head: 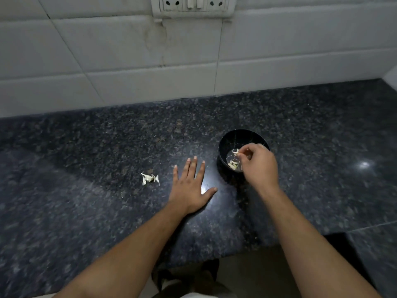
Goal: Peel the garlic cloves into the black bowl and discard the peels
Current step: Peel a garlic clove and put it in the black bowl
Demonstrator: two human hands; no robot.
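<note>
The black bowl (238,136) stands on the dark granite counter (107,147) right of centre, with several pale peeled cloves (233,165) in its bottom. My right hand (258,166) hovers over the bowl's near side, its fingertips pinching a small garlic clove (236,152) above the bowl's inside. My left hand (190,188) lies flat on the counter just left of the bowl, fingers straight and spread, holding nothing. A small heap of white garlic peels (149,178) lies on the counter left of my left hand.
A white tiled wall (150,61) rises behind the counter, with a socket and switch plate (192,5) at the top. The counter's front edge runs near my forearms, and floor shows below it.
</note>
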